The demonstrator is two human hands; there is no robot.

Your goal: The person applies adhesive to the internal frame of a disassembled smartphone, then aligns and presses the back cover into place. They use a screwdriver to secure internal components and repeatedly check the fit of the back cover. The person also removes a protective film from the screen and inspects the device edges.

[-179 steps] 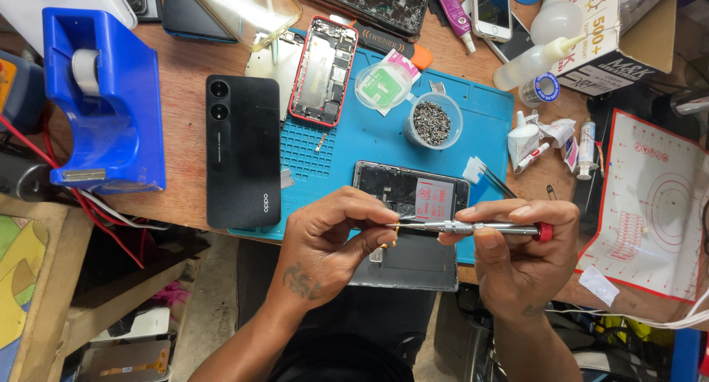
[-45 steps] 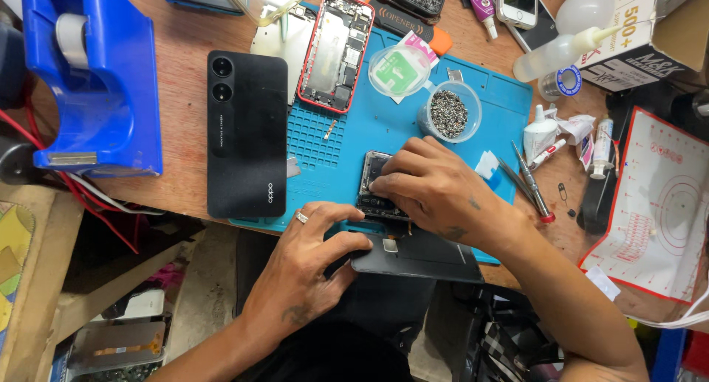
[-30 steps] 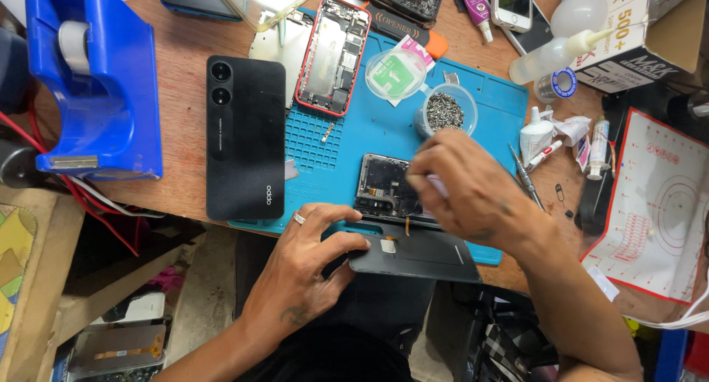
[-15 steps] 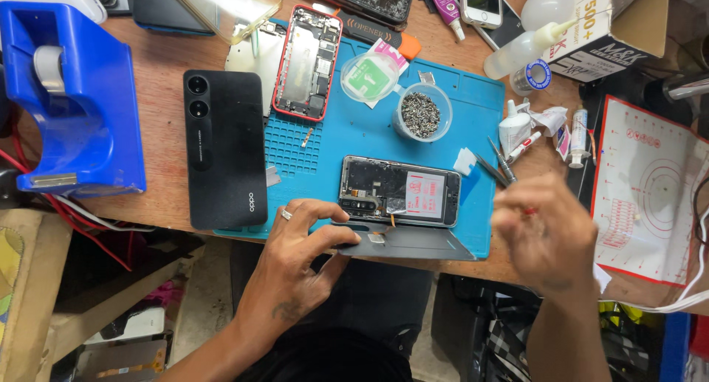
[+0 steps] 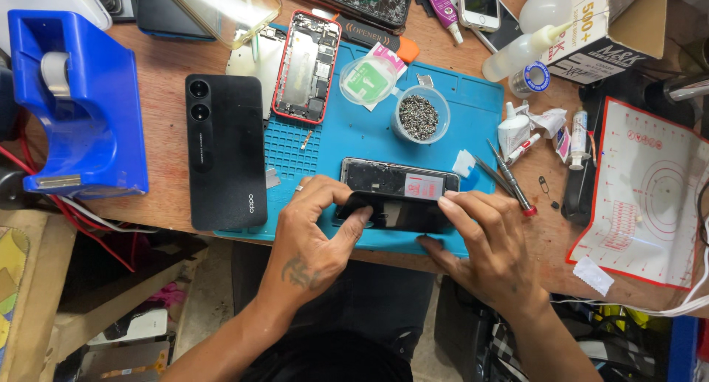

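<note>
Left hand (image 5: 314, 231) and right hand (image 5: 491, 242) each in closed grip on black panel (image 5: 395, 212) ends, at mat (image 5: 354, 142) near edge, open phone (image 5: 399, 179) just behind, screwdriver (image 5: 506, 177) close right.

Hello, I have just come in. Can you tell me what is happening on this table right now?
A person is working on a phone at a repair bench. The left hand and the right hand together grip a dark screen panel at the near edge of the blue work mat, right in front of an opened phone body. A small cup of screws, a black phone lying face down and a screwdriver lie untouched nearby.
</note>
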